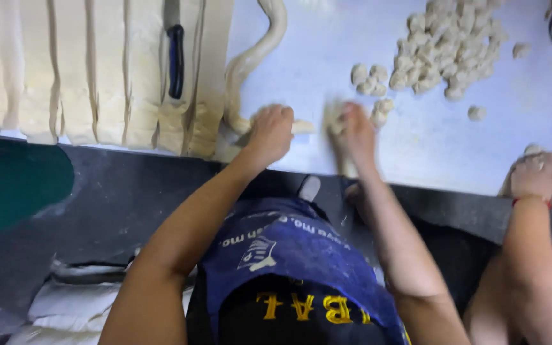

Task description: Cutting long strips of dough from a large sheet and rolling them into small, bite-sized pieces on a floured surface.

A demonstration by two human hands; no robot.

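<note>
Left hand (269, 131) fisted — dough rope (250, 61)

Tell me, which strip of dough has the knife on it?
The knife with the dark handle lies on a dough strip second from the right end of the cut slab; the other strips are bare.

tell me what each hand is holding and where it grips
The left hand closes over the near end of the long dough rope. The right hand is blurred beside a small dough piece; its hold cannot be told.

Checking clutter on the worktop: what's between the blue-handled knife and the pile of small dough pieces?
In the head view, a long dough rope snakes across the white table between the knife and the pile of dough pieces; otherwise bare.
</note>
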